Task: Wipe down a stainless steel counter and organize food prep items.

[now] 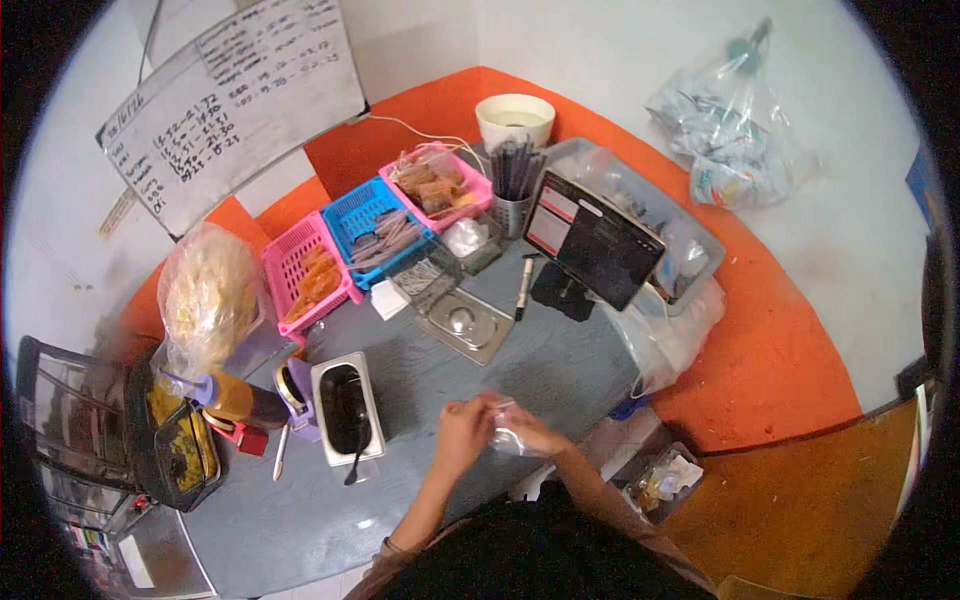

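Note:
A small clear plastic bag (510, 441) with pinkish marking is held low over the front of the grey table (405, 517). My right hand (538, 435) grips its right side. The fingers of my left hand (461, 431) pinch at its upper left edge; blur hides the exact grip. Whatever the bag holds is too blurred to tell. To the left of my hands stands a rectangular steel food pan (379, 420) with dark contents and a black spoon (355, 465) in it. Beyond my hands lies a steel pan lid (472, 322).
Behind are pink baskets (300, 259), a blue basket (360, 206) and a tablet (592, 240) on a stand. At left sit a purple tape dispenser (301, 409), a sauce bottle (244, 401) and a bag of pale food (206, 292). A bin (664, 487) stands at lower right.

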Motion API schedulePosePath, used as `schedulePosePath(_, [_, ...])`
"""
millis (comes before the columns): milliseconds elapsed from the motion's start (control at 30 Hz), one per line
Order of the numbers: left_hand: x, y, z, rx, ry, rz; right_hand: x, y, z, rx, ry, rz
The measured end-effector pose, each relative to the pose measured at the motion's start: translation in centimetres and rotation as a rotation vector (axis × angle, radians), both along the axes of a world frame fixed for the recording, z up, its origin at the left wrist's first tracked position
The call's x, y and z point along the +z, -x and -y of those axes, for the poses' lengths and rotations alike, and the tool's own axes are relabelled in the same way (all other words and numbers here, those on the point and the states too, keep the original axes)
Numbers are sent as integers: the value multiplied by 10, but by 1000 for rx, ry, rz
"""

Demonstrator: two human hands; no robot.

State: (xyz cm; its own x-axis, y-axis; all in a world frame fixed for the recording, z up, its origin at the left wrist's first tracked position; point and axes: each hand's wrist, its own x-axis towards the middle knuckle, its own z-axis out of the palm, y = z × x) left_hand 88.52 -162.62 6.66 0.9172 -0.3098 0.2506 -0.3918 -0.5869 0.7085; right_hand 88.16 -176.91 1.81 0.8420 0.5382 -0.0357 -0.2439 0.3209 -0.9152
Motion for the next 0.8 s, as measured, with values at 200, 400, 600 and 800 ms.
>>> schedulePosePath(200, [22, -7, -64, 286, 126, 118, 23, -40, -35, 269, 746, 196])
schedulePosePath(400, [29, -3, -73, 451, 270, 212, 31, -57, -38, -358, 1414, 995])
schedulePosePath(600, [22, 7, -60, 545, 499, 23, 58, -13, -87, -525, 496, 377])
schedulePosePath(800, [18, 18, -57, 451, 1068, -235, 90, 2, -81, -881, 811, 1282])
